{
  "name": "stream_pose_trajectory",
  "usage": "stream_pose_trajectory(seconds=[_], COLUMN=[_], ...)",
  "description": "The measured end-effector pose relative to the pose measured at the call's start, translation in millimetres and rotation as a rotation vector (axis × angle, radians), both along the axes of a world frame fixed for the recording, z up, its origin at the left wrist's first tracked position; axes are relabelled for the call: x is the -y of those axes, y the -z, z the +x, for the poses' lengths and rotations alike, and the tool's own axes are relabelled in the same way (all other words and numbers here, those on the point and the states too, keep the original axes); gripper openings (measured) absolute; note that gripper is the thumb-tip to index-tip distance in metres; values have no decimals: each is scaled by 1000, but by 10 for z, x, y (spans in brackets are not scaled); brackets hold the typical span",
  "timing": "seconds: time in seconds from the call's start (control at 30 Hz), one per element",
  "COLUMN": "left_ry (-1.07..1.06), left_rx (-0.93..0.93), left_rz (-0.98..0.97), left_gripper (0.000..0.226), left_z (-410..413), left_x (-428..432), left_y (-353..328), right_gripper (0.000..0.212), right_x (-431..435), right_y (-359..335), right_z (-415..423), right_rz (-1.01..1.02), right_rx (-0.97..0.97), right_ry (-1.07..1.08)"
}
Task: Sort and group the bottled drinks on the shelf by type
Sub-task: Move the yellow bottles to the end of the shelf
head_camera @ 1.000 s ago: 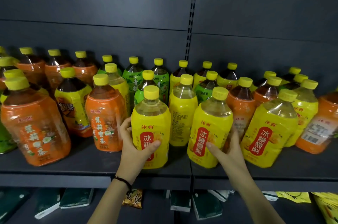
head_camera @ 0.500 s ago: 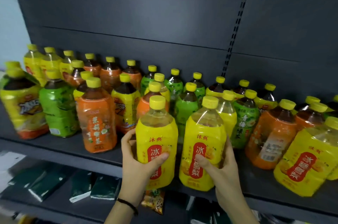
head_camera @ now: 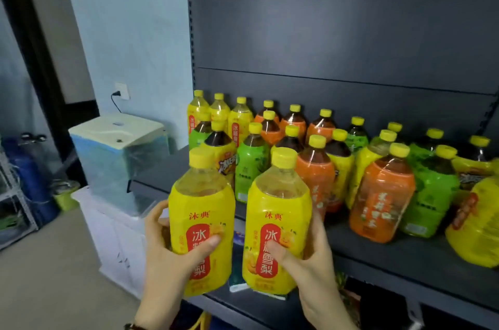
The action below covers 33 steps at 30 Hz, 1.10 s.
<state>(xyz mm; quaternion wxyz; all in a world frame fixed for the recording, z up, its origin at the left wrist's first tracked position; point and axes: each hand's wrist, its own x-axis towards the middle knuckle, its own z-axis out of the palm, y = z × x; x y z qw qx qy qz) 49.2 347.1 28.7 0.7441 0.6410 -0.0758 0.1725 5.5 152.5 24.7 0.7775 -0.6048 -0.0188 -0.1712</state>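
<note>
I hold 2 yellow pear-drink bottles, 1 in each hand, lifted clear of the shelf point(head_camera: 405, 257) and out in front of its left end. My left hand point(head_camera: 172, 257) is wrapped around the left bottle point(head_camera: 202, 211), thumb pressed across the red label and the other digits curled behind it. My right hand point(head_camera: 310, 257) is clamped the same way on the right bottle point(head_camera: 278, 219), thumb on the front, palm against its right side. The 2 bottles stand upright, just beside each other without touching.

I judge the step to be carrying these 2 toward the 3 matching yellow bottles point(head_camera: 218, 114) at the back left corner of the shelf. To do it well, I should keep both bottles upright, grip at the label where the body is widest, and set them down 1 at a time. A dark iced-tea bottle point(head_camera: 218, 146) and a green bottle point(head_camera: 251, 170) stand in front of that group, so I likely need to go around them or clear them first, or I may knock them over.

The shelf is dark metal with a dark back panel, crowded with mixed orange, green and yellow bottles; its front edge is bare. To the left is a pale blue wall with a plugged socket point(head_camera: 121, 91), and a wrapped white appliance point(head_camera: 116, 140) on a white cabinet point(head_camera: 113, 238).
</note>
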Motion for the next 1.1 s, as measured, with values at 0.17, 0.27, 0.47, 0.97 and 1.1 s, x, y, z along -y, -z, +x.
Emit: stream_pose_trajectory(seconds=[0.17, 0.27, 0.47, 0.97, 1.1], left_ry=[-47, -73, -74, 29, 128], left_rx=[-38, -47, -50, -96, -128], left_rz=[-2, -2, -4, -19, -46], left_gripper=[92, 82, 79, 99, 103], left_z=[221, 432, 1120, 2938, 3178], left_x=[-727, -1032, -1370, -1815, -1966], left_y=[-9, 48, 141, 264, 292], right_gripper=[98, 99, 93, 97, 89], right_x=[-702, -1026, -1432, -1996, -2029], right_y=[42, 75, 158, 287, 324], right_z=[322, 598, 1311, 3131, 3360], right_rz=[12, -8, -37, -101, -140], right_rx=[-26, -39, -12, 44, 26], right_ry=[-15, -25, -51, -4, -43])
